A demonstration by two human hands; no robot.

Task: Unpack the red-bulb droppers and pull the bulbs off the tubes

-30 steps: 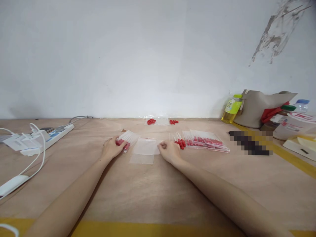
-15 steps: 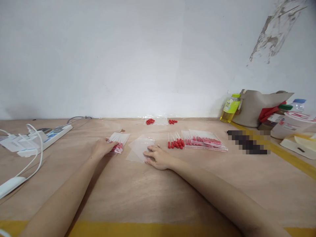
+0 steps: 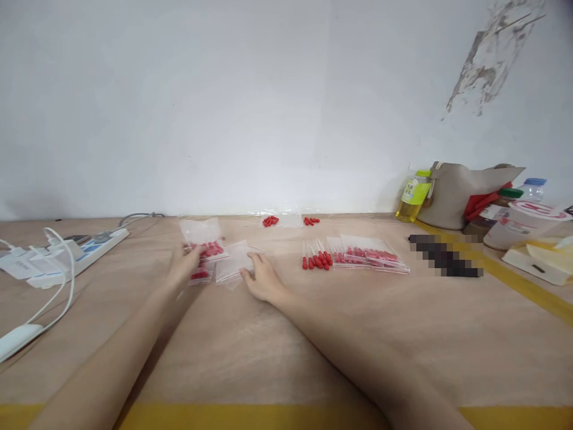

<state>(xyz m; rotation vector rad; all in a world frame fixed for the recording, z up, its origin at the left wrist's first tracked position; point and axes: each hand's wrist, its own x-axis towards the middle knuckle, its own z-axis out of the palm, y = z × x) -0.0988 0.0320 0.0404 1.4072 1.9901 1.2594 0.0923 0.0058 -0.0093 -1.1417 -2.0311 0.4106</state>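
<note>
On the left of the table, my left hand point(image 3: 182, 263) is closed on the edge of a clear zip bag point(image 3: 206, 249) of red-tipped pieces that look like small droppers. The bag is slightly blurred and its upper part tilts up. Under it lies a second filled bag point(image 3: 201, 275). My right hand point(image 3: 264, 279) rests with thumb and fingers apart at the right edge of several flat empty clear bags point(image 3: 233, 263), which adjoin the filled ones. To the right lies a loose bunch of red-bulbed droppers point(image 3: 319, 260), beside overlapping filled bags point(image 3: 373, 255).
Small red bulbs point(image 3: 270, 221) lie on clear plastic point(image 3: 290, 220) by the wall, with more red bulbs point(image 3: 311, 221) beside it. A power strip point(image 3: 80, 260) with cables is at left. A yellow-liquid bottle point(image 3: 414, 196), grey bag point(image 3: 456, 197) and tub point(image 3: 521, 227) stand at right.
My left hand has shifted slightly left and lifted its filled bag, uncovering another one below. My right hand and the empty bags have slid left, up against the filled ones.
</note>
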